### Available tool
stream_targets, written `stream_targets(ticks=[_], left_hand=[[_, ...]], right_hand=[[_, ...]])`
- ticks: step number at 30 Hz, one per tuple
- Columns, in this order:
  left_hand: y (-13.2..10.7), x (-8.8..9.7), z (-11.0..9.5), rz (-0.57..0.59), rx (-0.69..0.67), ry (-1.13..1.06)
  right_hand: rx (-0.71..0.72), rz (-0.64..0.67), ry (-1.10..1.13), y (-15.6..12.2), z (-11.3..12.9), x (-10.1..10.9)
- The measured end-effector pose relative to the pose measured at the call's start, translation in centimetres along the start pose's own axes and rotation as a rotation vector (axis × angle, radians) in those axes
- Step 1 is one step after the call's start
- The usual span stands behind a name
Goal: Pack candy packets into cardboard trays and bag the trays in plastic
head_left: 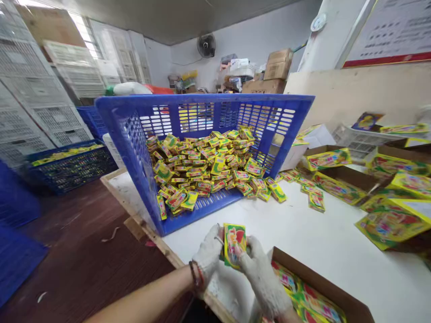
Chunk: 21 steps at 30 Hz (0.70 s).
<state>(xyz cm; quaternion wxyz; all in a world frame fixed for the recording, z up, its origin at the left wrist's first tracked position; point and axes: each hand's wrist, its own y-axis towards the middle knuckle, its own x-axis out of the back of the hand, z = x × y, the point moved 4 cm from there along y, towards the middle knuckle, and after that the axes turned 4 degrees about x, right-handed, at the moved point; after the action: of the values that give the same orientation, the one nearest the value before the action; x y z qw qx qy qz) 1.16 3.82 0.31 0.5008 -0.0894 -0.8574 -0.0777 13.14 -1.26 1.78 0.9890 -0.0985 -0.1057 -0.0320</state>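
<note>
A small yellow-green box (235, 244) with a red fruit print is held upright between my two gloved hands. My left hand (210, 251) grips its left side, with a beaded bracelet at the wrist. My right hand (261, 273) closes on the right side, its thumb across the front. Just beyond my hands, a blue plastic crate (198, 220) lies on its side, its open face toward me. Many similar small boxes (198, 166) are heaped in it and spill out at the right. By my right wrist, an open cardboard carton (323, 280) holds several of these boxes.
Printed display cartons (340, 184) crowd the right of the white table (340, 237). The table's wooden edge (168, 255) runs along the left. On the floor stands a dark crate (74, 166) of yellow packs, near stacked white crates (30, 85). A fan (206, 45) hangs on the wall.
</note>
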Motion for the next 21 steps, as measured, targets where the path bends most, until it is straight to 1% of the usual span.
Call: stream_targets(ticks=[3,5,7,8,9,10,12,14,16,18,19,20,21], left_hand=[[4.0,5.7,3.0,-0.071,0.014,0.098],[6.5,9.1,5.2,-0.154,0.071,0.169],[8.4,11.4,7.1,-0.205,0.135,0.224],[9.0,12.1,7.7,-0.210,0.152,0.242],[9.3,12.3,8.1,-0.199,0.154,0.252],[9.4,12.2,8.1,-0.178,0.138,0.253],[8.7,10.9,7.6,-0.108,0.063,0.228],[7.0,8.7,6.3,-0.006,-0.046,0.173],[4.7,5.9,4.8,0.125,-0.156,0.100],[2.7,3.4,3.8,0.241,-0.231,0.029],[2.2,2.6,3.6,0.270,-0.242,-0.001],[2.1,2.1,3.6,0.275,-0.235,-0.024],[2.6,2.1,3.9,0.254,-0.210,-0.039]], right_hand=[[0.062,0.005,-0.224,-0.5,0.1,-0.4],[0.153,0.059,-0.461,-0.7,0.4,-0.9],[0.225,0.171,-0.748,-0.7,0.6,-1.8],[0.232,0.236,-0.887,-0.6,0.6,-2.1],[0.221,0.299,-1.010,-0.5,0.5,-2.4],[0.202,0.351,-1.107,-0.4,0.5,-2.6],[0.198,0.411,-1.214,-0.4,0.6,-2.8],[0.279,0.412,-1.229,-0.5,0.9,-2.9],[0.407,0.364,-1.214,-0.8,1.1,-2.9],[0.511,0.347,-1.190,-1.1,1.1,-3.0],[0.534,0.359,-1.178,-1.2,1.0,-3.1],[0.538,0.385,-1.167,-1.2,0.9,-3.2],[0.526,0.416,-1.159,-1.1,0.7,-3.3]])
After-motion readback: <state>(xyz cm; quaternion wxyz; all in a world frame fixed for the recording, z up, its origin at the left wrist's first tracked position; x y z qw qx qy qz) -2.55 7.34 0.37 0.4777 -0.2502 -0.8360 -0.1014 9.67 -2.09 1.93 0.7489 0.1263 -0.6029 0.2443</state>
